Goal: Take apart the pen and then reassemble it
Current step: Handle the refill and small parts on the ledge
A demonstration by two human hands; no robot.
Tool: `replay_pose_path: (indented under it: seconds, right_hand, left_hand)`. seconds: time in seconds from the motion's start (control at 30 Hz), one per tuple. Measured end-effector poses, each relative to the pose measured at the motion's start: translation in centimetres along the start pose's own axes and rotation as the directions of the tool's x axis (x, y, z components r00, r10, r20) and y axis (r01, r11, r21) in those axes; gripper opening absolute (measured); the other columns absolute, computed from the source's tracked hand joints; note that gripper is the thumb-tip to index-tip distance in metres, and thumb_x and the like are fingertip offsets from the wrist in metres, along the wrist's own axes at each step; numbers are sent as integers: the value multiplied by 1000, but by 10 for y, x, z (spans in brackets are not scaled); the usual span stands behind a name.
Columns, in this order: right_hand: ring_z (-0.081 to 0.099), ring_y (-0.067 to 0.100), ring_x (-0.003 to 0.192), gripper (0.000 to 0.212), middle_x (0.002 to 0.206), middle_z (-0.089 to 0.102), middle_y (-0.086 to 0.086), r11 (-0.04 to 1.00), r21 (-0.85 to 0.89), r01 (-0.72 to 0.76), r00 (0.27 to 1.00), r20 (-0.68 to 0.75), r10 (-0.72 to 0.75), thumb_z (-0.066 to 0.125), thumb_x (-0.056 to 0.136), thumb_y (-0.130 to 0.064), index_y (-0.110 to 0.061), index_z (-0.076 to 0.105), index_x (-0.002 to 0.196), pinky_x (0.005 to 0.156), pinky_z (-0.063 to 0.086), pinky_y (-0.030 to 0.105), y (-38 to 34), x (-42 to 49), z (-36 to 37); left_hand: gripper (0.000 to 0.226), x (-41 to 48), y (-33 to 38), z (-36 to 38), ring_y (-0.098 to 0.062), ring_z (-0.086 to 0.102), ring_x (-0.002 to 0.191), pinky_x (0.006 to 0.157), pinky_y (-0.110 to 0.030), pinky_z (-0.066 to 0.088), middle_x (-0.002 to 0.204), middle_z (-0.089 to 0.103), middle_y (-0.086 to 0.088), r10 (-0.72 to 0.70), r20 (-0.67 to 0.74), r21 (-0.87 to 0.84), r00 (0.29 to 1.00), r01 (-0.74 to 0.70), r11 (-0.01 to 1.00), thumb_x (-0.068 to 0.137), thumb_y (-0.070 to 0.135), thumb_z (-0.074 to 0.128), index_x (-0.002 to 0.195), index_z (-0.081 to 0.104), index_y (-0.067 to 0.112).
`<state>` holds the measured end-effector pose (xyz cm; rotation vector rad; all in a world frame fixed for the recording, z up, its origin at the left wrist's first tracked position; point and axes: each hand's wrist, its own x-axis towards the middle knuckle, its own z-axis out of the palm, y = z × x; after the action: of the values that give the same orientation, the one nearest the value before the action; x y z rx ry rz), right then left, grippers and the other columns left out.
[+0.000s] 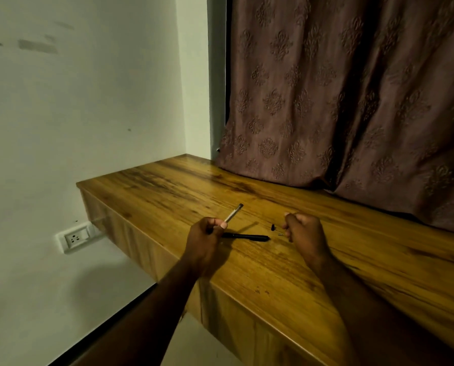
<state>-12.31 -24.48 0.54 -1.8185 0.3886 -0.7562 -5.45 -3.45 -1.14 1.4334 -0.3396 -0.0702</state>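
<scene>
Wooden ledge set against a curtain. The left hand pinches one pale, thin refill tube, pointing up-right. One black plastic barrel lies crosswise between the hands, nearer the left. One small black cap piece lies beside the clenched right hand, contents unseen.

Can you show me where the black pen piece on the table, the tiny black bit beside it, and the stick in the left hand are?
black pen piece (pixel 247 236): head view, mid-body.
tiny black bit (pixel 272 227): head view, its centre.
stick (pixel 233 213): head view, exposed shaft.
</scene>
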Motion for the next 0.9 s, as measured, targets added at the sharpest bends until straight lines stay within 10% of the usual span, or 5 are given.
replay_pose_path:
  seconds: [0.37, 0.67, 0.9]
  right_hand:
    - [52, 7, 47, 48, 58, 60, 5, 994, 49, -95, 965, 249, 80, 47, 96, -46, -6, 67, 78, 48, 38, 20, -12, -40, -22]
    - [40, 9, 36, 27, 61, 61, 10, 985, 143, -100, 935, 351, 44, 51, 98, -20, -8, 64, 78, 43, 32, 22, -6, -34, -22]
    - [41, 9, 37, 25, 64, 60, 13, 990, 114, -81, 938, 346, 37, 50, 99, -15, -6, 63, 80, 39, 34, 20, -7, -36, -19]
  left_hand:
    - [3, -29, 15, 21, -4, 56, 48, 44, -17, 46, 66, 61, -4, -23, 263, 119, 965, -8, 993, 93, -1, 58, 93, 59, -3]
    - [13, -32, 6, 37, -17, 54, 60, 53, -27, 45, 73, 60, -9, -89, 270, 188, 959, 38, 982, 84, 1, 70, 85, 60, 9]
    - [21, -35, 2, 39, -2, 54, 61, 57, -18, 47, 73, 62, 3, 79, 269, 398, 960, -186, 898, 76, 13, 81, 84, 61, 17]
